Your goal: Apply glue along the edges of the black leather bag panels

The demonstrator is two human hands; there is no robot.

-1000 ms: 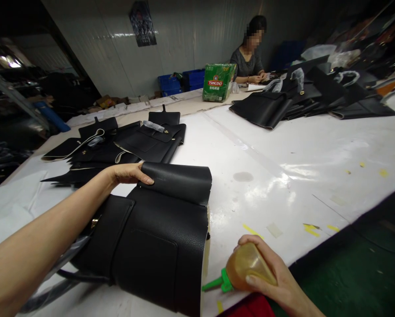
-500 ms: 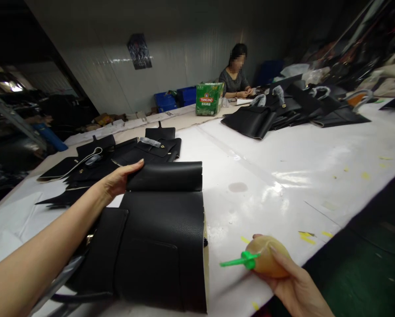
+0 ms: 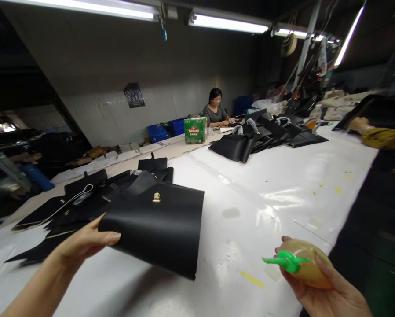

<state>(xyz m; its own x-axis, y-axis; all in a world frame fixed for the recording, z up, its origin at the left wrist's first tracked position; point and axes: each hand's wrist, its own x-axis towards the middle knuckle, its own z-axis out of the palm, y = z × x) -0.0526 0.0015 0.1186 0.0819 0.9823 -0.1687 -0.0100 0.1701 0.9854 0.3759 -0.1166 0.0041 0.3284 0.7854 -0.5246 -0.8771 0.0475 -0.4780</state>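
Left hand (image 3: 87, 237): clamped on the lower left corner of the bag (image 3: 153, 224), thumb flat on the near face, the other fingers mostly hidden behind. Bag: black, smooth, one gold clasp (image 3: 156, 197) near the top of the visible face; raised above the table (image 3: 237, 251), tilted, with a shadow below. Right hand (image 3: 332, 288): fingers and thumb wrapped about the bottle (image 3: 311, 264), which is rounded, amber, translucent; its green nozzle (image 3: 285, 261) points left, toward the bag but well apart from it. Table: white, glossy, bearing a yellow strip (image 3: 252, 279) between bag and bottle, a grey stain (image 3: 231, 213) to the right of the bag, and small yellow scraps (image 3: 338, 189) farther right. Left heap (image 3: 88, 180): black bag pieces, some pale-edged, lying beyond the left hand and partly behind the bag. Far heap (image 3: 260, 136): more black pieces, several handles wrapped in clear plastic. Beside it, one green box (image 3: 195, 132), marked TSINGTAO; blue crates (image 3: 158, 133) behind. Seated beyond the table: a co-worker (image 3: 213, 115) in a grey top. Right edge: another person's hand (image 3: 359, 125), blurred, and mustard sleeve (image 3: 387, 137), near black material (image 3: 382, 112). Overhead: lit tube lamps (image 3: 230, 23).
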